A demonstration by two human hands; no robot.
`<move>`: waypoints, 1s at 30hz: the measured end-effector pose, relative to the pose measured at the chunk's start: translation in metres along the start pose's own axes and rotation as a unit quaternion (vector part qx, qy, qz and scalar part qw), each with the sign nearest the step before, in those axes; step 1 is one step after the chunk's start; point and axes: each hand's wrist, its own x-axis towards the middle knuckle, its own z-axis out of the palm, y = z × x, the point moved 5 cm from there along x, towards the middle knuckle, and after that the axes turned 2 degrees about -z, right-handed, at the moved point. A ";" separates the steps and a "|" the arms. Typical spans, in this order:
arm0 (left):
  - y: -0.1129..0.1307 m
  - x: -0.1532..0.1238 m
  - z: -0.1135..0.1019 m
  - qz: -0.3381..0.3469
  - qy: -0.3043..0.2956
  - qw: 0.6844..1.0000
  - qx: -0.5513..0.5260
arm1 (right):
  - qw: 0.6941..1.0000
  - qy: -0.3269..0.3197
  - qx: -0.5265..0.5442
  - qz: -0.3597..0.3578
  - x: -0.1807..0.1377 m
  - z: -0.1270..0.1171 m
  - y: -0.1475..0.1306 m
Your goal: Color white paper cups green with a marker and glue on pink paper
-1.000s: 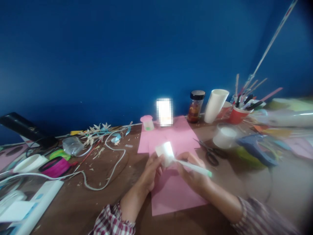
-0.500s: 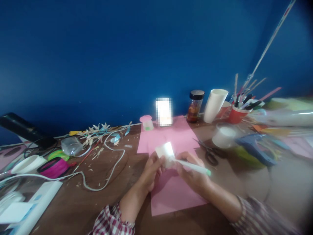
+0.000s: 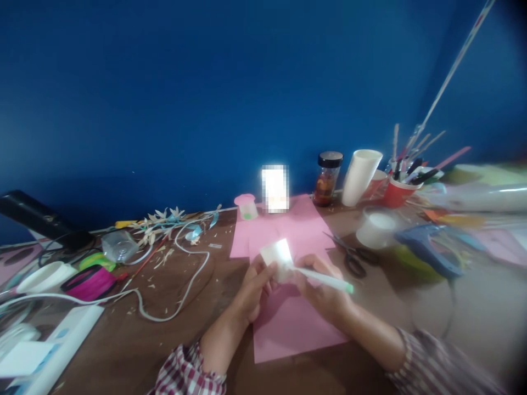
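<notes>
My left hand point(image 3: 252, 289) pinches a small white paper piece point(image 3: 277, 253) and holds it up above a pink paper sheet point(image 3: 288, 323) on the brown table. My right hand point(image 3: 323, 293) grips a white pen with a green end point(image 3: 327, 280), its tip against the white piece. Both hands are closed, close together over the middle of the pink sheet. Plaid sleeves cover both wrists.
Black scissors point(image 3: 352, 258) lie right of the pink sheet, with a white tape roll point(image 3: 374, 230), a blue glue gun point(image 3: 428, 249), a red cup of pens point(image 3: 398, 189), a white cup point(image 3: 360, 176) and a jar point(image 3: 327, 178) beyond. White cables point(image 3: 181, 285), dried flowers point(image 3: 162, 222) and magenta tape point(image 3: 88, 281) clutter the left.
</notes>
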 end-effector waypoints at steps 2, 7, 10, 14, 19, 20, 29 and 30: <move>-0.001 0.000 -0.001 0.001 0.002 1.000 0.005 | 1.000 -0.001 0.001 0.010 -0.001 0.000 0.002; 0.000 0.001 -0.002 0.007 0.009 1.000 0.004 | 0.998 0.028 0.009 0.053 -0.002 -0.003 0.010; 0.002 0.001 -0.002 0.009 0.018 1.000 0.017 | 0.996 0.046 0.010 0.071 -0.003 -0.006 0.013; 0.004 0.000 0.000 0.023 0.012 1.000 0.017 | 0.999 0.029 -0.002 0.026 -0.005 -0.003 0.009; 0.001 0.001 0.000 0.012 -0.002 1.000 -0.014 | 0.999 0.022 -0.017 -0.029 -0.003 -0.001 -0.003; 0.000 0.001 -0.001 0.004 0.002 1.000 -0.026 | 0.999 0.019 -0.017 -0.038 -0.002 -0.002 -0.005; 0.000 0.002 0.001 -0.081 0.073 0.980 -0.168 | 0.998 0.010 -0.006 -0.063 -0.001 -0.010 -0.014; 0.000 0.002 0.001 -0.083 0.070 0.980 -0.170 | 0.998 0.013 -0.007 -0.062 -0.001 -0.010 -0.013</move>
